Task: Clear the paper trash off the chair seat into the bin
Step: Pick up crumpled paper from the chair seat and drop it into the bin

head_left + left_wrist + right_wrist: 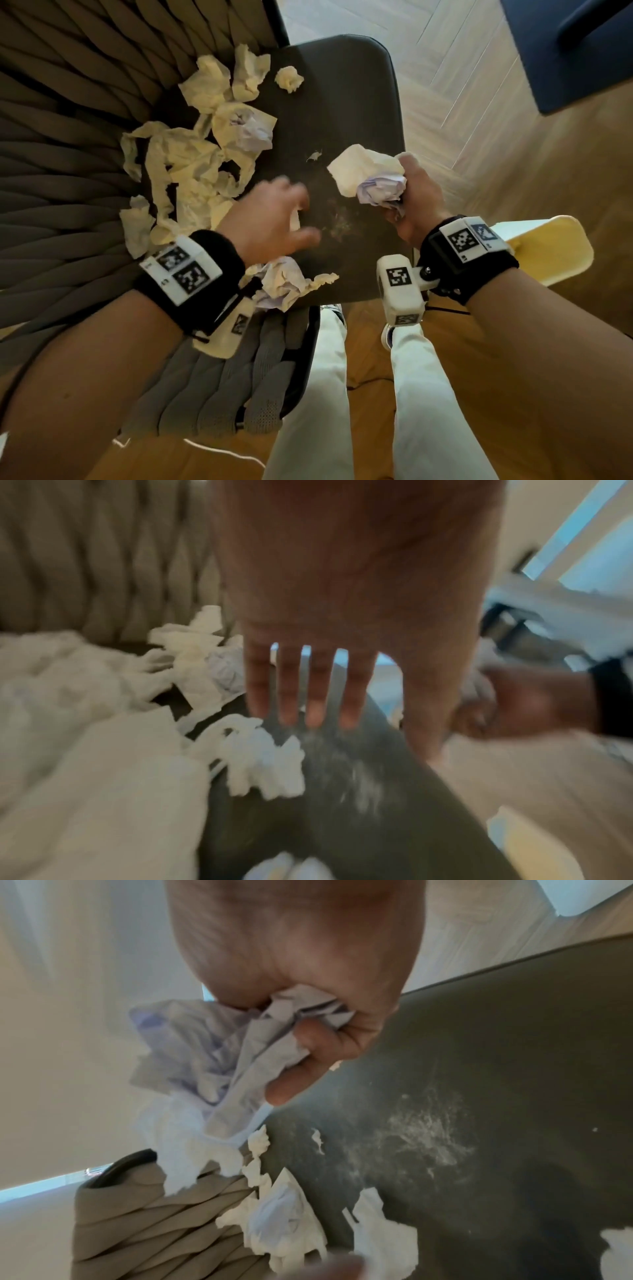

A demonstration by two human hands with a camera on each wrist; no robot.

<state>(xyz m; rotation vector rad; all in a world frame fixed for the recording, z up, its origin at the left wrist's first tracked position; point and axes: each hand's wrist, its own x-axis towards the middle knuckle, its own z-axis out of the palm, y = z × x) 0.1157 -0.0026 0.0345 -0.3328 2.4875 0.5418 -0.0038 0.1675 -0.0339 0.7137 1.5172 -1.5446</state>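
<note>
Paper wad (371, 178) is clenched in the right hand (416, 195) above the chair seat's (346, 102) right edge; carry it clear before releasing over the bin (561, 253). Left hand (274, 216) hovers with fingers spread and empty near the loose paper (191, 161) along the seat's left edge.

Each bare forearm wears a black wristband (219, 270) carrying white marker-printed blocks (471, 236); legs wear white trousers (428, 394).

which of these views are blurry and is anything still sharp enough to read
Head view: mostly sharp, wide-angle bending at the edges; only the left hand smears over the chair seat. Left wrist view: the worst, the paper pile streaked soft. Right wrist view: clearest close up, creases visible in the crumpled paper that the right hand grips.
</note>
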